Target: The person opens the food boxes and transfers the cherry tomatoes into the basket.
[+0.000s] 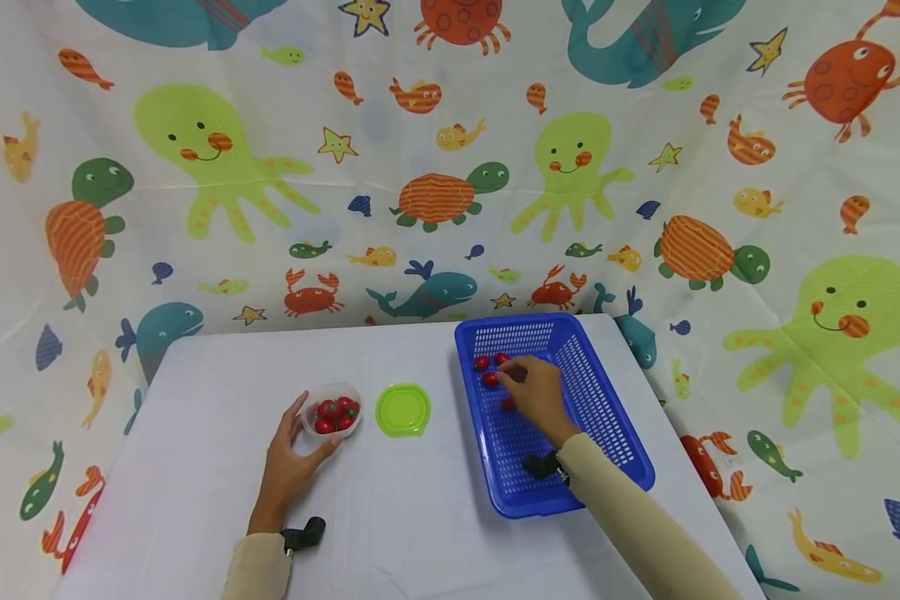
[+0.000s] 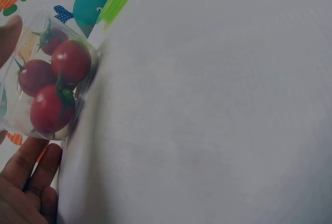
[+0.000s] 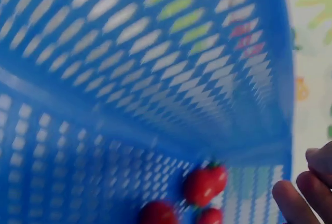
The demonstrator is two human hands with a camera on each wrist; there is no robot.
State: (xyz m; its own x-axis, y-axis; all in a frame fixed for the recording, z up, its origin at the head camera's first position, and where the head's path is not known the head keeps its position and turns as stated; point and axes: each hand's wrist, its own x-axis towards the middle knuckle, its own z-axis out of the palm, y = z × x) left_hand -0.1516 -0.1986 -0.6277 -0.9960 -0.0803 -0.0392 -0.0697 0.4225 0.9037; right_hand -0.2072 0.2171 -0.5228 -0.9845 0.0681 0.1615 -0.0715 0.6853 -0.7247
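Observation:
My left hand [image 1: 288,467] holds a small clear plastic cup [image 1: 317,406] on the table, thumb and fingers around its sides. Several cherry tomatoes [image 2: 52,109] with green stems sit inside it. My right hand [image 1: 536,396] is inside the blue basket [image 1: 495,492], just above more cherry tomatoes [image 1: 491,379] near its far left corner. In the right wrist view its fingers [image 3: 290,203] are loosely bent, and no tomato shows between them. A tomato [image 1: 508,404] lies partly behind that hand.
Between the cup and the basket a green round lid [image 1: 403,410] lies flat on the white table [image 1: 412,533]. The basket has raised, perforated walls. Behind the table hangs a curtain [image 1: 270,275] printed with sea animals.

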